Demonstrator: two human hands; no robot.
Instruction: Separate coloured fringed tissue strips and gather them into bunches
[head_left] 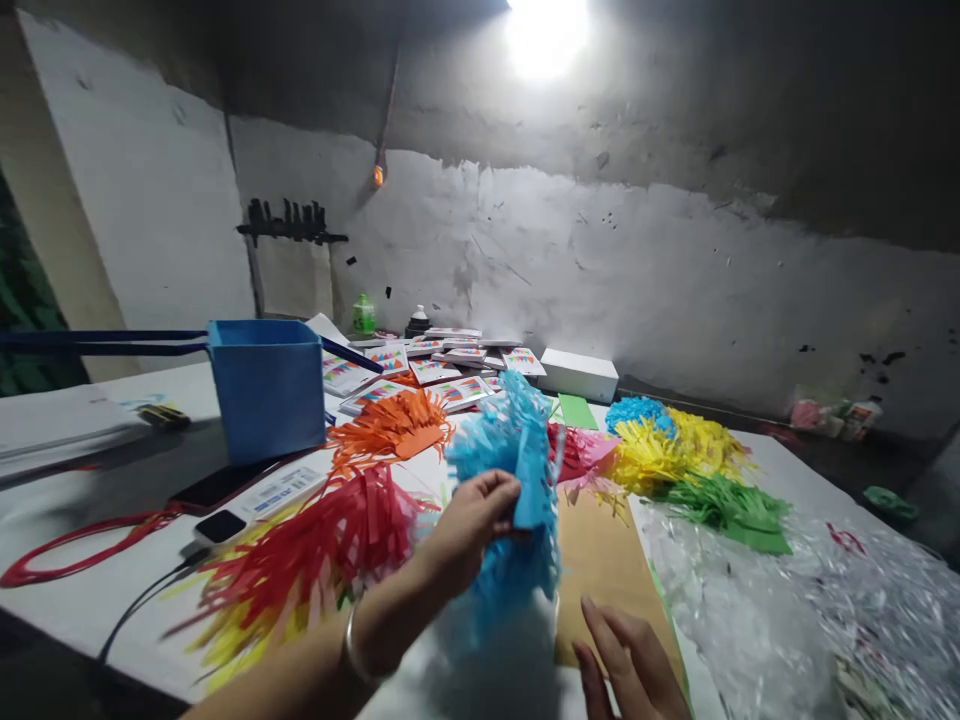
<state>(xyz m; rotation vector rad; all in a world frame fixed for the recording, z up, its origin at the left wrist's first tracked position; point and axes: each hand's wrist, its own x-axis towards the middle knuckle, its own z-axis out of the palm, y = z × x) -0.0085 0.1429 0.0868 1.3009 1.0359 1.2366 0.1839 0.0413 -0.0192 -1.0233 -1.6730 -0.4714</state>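
Observation:
My left hand [480,515], with a bangle on its wrist, pinches a bunch of blue fringed tissue paper [529,450] and lifts it above the table. Its fringes hang loosely on both sides of a flat blue strip. Low in the view, my right hand [626,660] has its fingers apart and holds nothing, over the near end of a brown board [600,560]. Left of the blue paper lies a heap of red fringed paper [352,530] with yellow strips under it. Orange fringed paper [394,425] rests behind that heap.
A blue box with straps [266,390] stands at the left, near a phone [221,528] and cable. Several printed packets [435,370] and a white box [579,373] lie at the back. Yellow [652,455] and green fringes [739,510] sit right, beside clear plastic bags [810,600].

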